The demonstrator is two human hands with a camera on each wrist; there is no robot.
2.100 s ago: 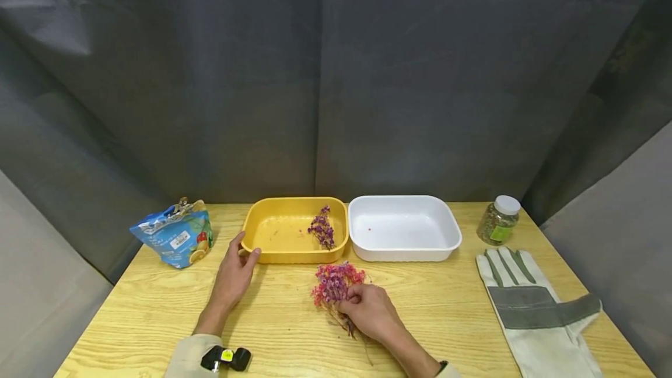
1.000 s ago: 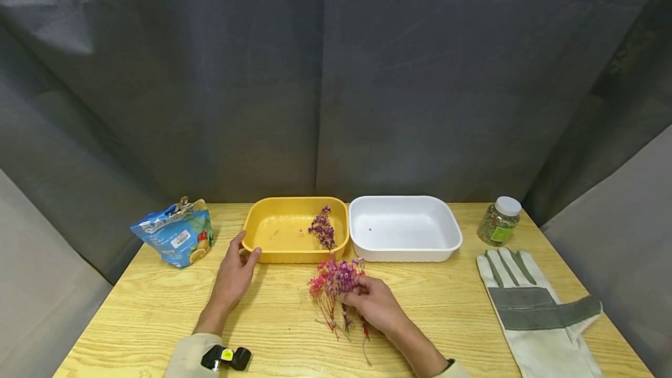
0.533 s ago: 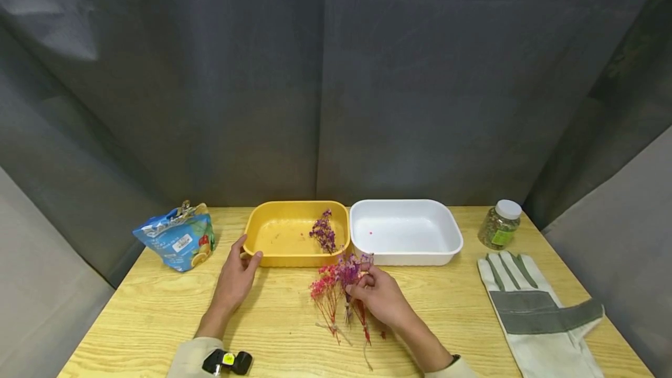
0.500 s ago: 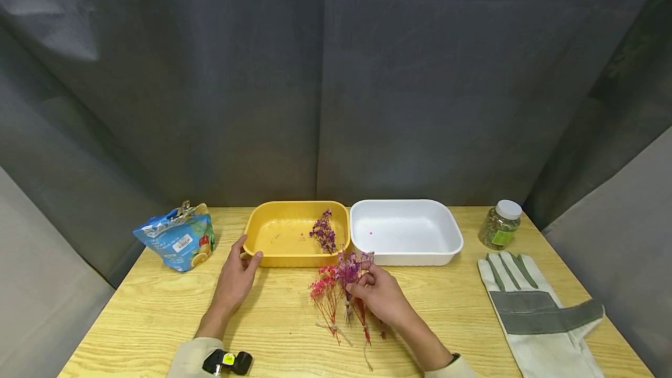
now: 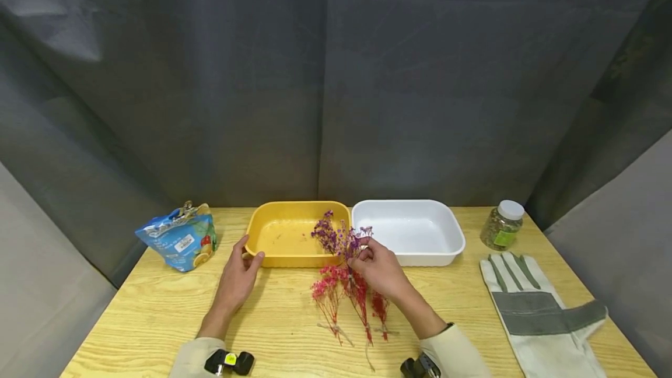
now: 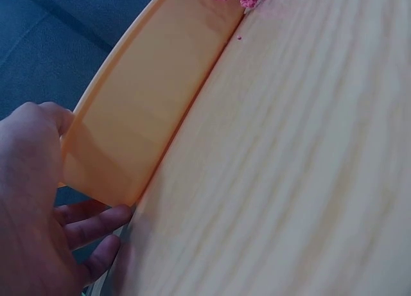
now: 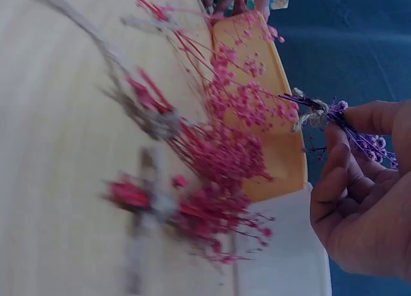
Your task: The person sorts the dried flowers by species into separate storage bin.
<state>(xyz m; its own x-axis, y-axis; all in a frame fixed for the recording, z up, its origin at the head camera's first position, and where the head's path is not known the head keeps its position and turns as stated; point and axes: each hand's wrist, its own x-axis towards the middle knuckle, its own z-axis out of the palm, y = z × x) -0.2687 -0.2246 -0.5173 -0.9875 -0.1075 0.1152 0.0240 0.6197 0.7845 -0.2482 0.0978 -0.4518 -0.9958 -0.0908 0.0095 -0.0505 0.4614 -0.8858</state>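
Observation:
My left hand [image 5: 238, 279] grips the near left corner of a yellow plastic tray [image 5: 286, 261]; the thumb and fingers straddle the corner in the left wrist view. My right hand [image 5: 382, 270] pinches a small bunch of purple dried flowers [image 7: 321, 110] by its twine-tied stems between thumb and fingertips. Its blossoms overlap the yellow tray's near right corner in the head view. Inside that tray, at its right end, lies another purple bunch [image 5: 324, 231]. Below the right hand, several pink dried-flower bunches [image 5: 328, 290], tied with twine, lie on the wooden table.
A white tray [image 5: 415, 235] stands against the yellow tray's right side. At the left is a clipped blue pouch [image 5: 184, 244]. A white-lidded jar [image 5: 501, 227] and a white-and-grey work glove [image 5: 530, 308] are at the right. A dark curtain [image 5: 325, 74] closes off the back.
The right hand has drawn the purple bunch out from among the pink ones and moved it up toward the trays, uncovering the pink bunches. The left hand keeps its place on the tray.

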